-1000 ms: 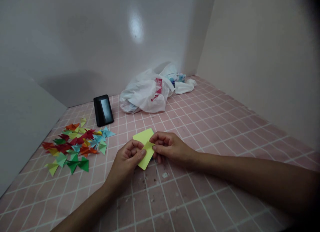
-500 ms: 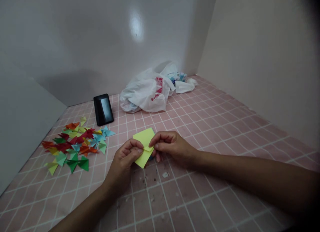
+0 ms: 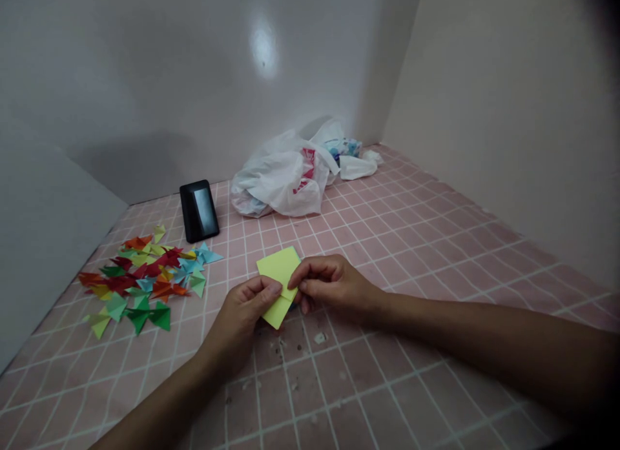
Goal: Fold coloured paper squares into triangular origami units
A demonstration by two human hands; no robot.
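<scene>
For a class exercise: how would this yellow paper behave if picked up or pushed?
The yellow paper looks light, since the left hand and right hand hold it with just their fingers. Its fold suggests it creases easily, so probably floppy. Pushed, it would probably slide across the pink tiles.

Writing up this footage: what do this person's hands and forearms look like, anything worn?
The left hand and the right hand are bare, without gloves or visible rings. The left forearm and the right forearm are bare too, with no sleeve, watch or band in view.
</scene>
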